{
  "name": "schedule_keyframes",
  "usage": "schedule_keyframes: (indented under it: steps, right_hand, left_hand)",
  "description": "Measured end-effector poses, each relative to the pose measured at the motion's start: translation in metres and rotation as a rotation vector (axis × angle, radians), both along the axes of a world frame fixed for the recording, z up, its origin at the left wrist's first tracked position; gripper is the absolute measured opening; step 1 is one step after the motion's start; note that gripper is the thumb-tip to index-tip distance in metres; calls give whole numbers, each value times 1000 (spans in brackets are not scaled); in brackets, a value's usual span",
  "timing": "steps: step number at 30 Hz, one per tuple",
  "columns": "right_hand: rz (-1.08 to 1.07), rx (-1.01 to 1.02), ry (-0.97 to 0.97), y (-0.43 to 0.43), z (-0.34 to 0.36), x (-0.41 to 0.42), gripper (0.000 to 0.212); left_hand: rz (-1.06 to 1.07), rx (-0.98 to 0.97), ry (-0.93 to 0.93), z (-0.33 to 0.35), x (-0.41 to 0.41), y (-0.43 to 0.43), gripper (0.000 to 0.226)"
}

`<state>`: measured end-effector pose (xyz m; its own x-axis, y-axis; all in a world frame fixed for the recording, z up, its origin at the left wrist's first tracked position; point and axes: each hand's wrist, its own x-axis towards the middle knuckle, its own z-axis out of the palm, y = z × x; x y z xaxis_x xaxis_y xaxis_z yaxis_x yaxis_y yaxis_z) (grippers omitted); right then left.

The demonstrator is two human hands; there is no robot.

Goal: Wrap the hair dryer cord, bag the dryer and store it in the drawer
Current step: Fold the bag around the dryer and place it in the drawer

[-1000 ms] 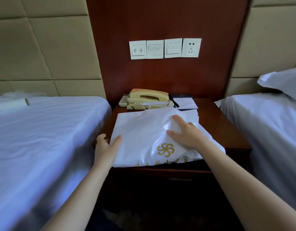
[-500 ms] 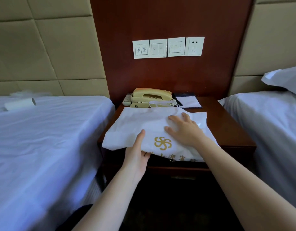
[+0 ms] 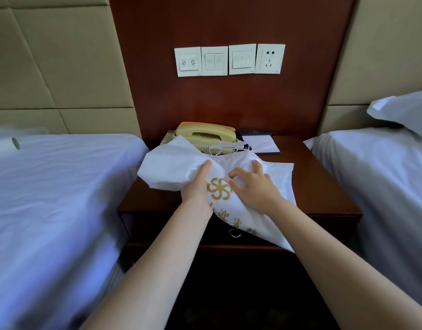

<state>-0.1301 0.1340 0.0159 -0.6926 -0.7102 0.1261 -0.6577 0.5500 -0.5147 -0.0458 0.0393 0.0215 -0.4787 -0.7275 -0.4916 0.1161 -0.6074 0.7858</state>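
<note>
A white cloth bag (image 3: 167,167) with a gold pinwheel logo lies bunched on the dark wooden nightstand (image 3: 324,186). My left hand (image 3: 196,186) grips its middle from below, thumb on top. My right hand (image 3: 255,186) pinches the fabric to the right of the logo with curled fingers. The bag's lower corner hangs over the front edge, above the drawer's ring pull (image 3: 235,233). The hair dryer itself is hidden; I cannot tell whether it is inside. The drawer front (image 3: 171,229) looks closed.
A beige telephone (image 3: 205,135) and a notepad (image 3: 261,144) sit at the back of the nightstand. White-sheeted beds flank it, the left one (image 3: 50,198) carrying a paper roll (image 3: 5,146), the right one (image 3: 383,186) a pillow (image 3: 405,110). Wall switches and a socket (image 3: 270,58) hang above.
The bag lay flat under both hands; now my left hand has slid under it and lifted the left side, and my right hand gathers the fabric. The bag is bunched and raised.
</note>
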Motion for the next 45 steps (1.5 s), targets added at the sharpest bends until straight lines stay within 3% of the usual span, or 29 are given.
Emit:
schedule_keyframes:
  steps: [3, 7, 13, 15, 20, 23, 26, 31, 33, 38, 41, 45]
  right_hand:
    - [7, -11, -76, 6, 2, -4, 38]
    - [37, -70, -108, 10, -3, -9, 41]
    - [47, -51, -53, 10, 2, 1, 35]
    - [63, -60, -19, 8, 2, 2, 31]
    - [171, -106, -27, 11, 0, -12, 20]
    - [209, -111, -30, 13, 1, -17, 21]
    - [210, -99, -3, 13, 2, -15, 24]
    - [213, -85, 64, 12, 0, -14, 25]
    - [215, -89, 89, 12, -2, -13, 25]
    - [192, -80, 165, 14, -5, -7, 25]
    - [178, -81, 211, 15, -7, -4, 29]
    - [170, -89, 221, 16, -9, -3, 29]
  left_hand:
    - [2, -27, 12, -3, -10, -3, 60]
    - [74, -87, 47, -10, -15, -5, 41]
    - [136, -249, 224, -14, 19, -20, 80]
    - [60, -187, 325, -14, 40, -32, 79]
    - [-146, 47, 357, -5, 89, -79, 85]
    - [-297, -121, 85, 8, 98, -90, 68]
    - [-532, -245, -158, 20, 95, -95, 72]
    - [-777, -485, -439, 33, 90, -92, 36]
    - [-758, -559, -476, 26, 85, -88, 23]
    - [-518, -860, -608, -3, 59, -79, 60]
    - [-320, -856, -664, -13, 49, -65, 81]
    - [-323, -856, -696, -10, 47, -57, 74]
